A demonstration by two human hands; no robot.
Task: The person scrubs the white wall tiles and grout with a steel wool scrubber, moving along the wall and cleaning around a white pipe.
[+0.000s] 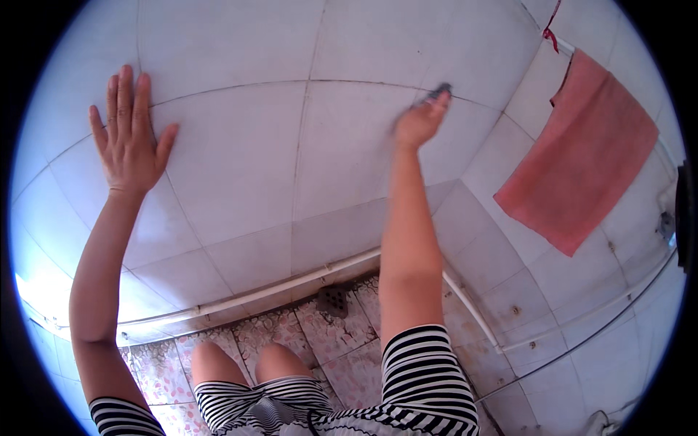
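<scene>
My left hand (129,142) lies flat against the white tiled wall (233,152), fingers stretched out and the thumb spread to the side. Farther right, my right hand (420,125) is closed on a small dark grey scouring pad (440,91), pressed to the wall close to a horizontal grout line. Motion blurs this hand, and its fingers cover most of the pad. Both arms reach up and away from me, the right one nearly straight.
A pinkish-red towel (582,152) hangs from a rail on the right-hand wall. A white pipe (254,294) runs along the wall's foot, above a stained pink-patterned floor (342,330) with a dark drain cover (332,301). A thin dark hose (567,352) crosses the lower right.
</scene>
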